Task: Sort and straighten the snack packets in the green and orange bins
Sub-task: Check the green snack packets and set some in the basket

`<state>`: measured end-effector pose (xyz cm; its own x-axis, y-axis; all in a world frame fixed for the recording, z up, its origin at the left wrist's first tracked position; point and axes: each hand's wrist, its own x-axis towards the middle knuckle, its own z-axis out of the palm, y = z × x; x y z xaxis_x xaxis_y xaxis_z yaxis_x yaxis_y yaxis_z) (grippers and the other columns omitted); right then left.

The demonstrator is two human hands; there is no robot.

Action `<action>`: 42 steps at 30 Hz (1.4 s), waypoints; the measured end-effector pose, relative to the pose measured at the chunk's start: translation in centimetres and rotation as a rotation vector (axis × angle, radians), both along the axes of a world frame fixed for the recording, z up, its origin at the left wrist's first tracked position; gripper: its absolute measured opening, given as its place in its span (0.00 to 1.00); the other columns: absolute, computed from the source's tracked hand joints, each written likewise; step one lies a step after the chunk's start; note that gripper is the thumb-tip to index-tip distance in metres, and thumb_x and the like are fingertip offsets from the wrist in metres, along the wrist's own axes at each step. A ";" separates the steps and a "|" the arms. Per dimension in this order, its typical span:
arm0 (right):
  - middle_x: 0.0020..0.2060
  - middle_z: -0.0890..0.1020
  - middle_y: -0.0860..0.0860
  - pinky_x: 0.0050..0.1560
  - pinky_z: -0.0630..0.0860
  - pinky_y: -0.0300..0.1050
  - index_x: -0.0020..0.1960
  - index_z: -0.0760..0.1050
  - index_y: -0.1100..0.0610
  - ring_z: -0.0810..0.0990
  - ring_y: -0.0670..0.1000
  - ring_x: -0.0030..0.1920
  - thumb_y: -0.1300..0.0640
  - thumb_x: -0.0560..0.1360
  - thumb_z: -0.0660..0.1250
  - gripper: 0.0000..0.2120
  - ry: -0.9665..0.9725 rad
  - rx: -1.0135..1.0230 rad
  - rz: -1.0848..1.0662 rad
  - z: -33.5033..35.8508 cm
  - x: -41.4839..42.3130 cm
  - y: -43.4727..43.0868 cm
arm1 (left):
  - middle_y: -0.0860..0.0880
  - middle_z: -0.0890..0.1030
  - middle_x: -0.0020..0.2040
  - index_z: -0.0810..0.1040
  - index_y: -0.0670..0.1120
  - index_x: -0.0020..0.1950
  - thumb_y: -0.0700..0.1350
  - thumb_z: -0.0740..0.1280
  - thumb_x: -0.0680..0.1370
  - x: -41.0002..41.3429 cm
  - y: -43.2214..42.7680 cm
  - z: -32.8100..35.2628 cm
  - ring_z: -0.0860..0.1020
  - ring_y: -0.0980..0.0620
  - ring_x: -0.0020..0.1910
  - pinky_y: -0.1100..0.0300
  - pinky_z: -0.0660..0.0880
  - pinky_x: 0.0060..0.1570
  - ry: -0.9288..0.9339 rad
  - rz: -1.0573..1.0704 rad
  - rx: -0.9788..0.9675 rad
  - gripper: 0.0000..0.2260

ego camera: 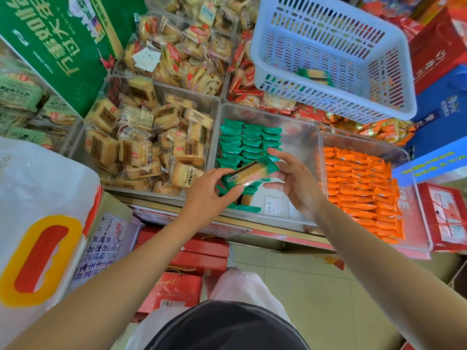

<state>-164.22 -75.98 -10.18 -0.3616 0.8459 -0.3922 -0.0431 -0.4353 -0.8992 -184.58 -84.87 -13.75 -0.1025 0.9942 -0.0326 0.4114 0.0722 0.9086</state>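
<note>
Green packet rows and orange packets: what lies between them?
In the head view, mostly bare bin floor, with a white paper slip near the front; the right hand, holding a green packet, hangs over part of it.

Bright, even light, soft shadows (wide-angle bending at the edges), slightly soft focus.

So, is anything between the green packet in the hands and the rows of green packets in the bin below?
Nothing visible. The left hand and right hand hold the green packet above the open-topped clear bin, over the near end of its green rows; no lid covers it.
</note>
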 end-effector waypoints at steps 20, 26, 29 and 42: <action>0.46 0.85 0.51 0.49 0.82 0.44 0.49 0.77 0.59 0.83 0.51 0.52 0.59 0.77 0.68 0.04 -0.160 0.032 -0.043 -0.4 -0.6 -0.1 | 0.54 0.83 0.40 0.68 0.50 0.43 0.48 0.71 0.76 -0.3 0.6 0.0 0.82 0.61 0.39 0.64 0.75 0.36 -0.255 0.160 -0.071 0.11; 0.42 0.80 0.56 0.40 0.79 0.42 0.56 0.74 0.57 0.79 0.51 0.39 0.37 0.79 0.54 0.24 -0.254 -0.325 0.122 -0.1 -1.1 0.6 | 0.56 0.84 0.47 0.69 0.50 0.44 0.48 0.72 0.76 -0.8 0.6 -0.1 0.78 0.62 0.38 0.62 0.73 0.33 0.156 0.067 0.133 0.12; 0.43 0.82 0.57 0.38 0.80 0.41 0.59 0.74 0.59 0.82 0.50 0.38 0.49 0.79 0.64 0.15 -0.188 -0.344 0.061 -0.2 -1.4 1.0 | 0.55 0.83 0.56 0.71 0.48 0.44 0.45 0.74 0.74 -0.6 0.6 -0.4 0.78 0.57 0.45 0.60 0.72 0.36 0.321 -0.019 0.217 0.11; 0.52 0.81 0.49 0.52 0.78 0.35 0.55 0.73 0.53 0.80 0.48 0.53 0.65 0.76 0.69 0.11 -0.564 0.439 0.173 -3.8 -2.1 2.6 | 0.48 0.83 0.59 0.84 0.44 0.57 0.62 0.46 0.81 -0.9 -0.3 -5.2 0.68 0.42 0.72 0.43 0.53 0.72 1.008 -0.416 0.101 0.32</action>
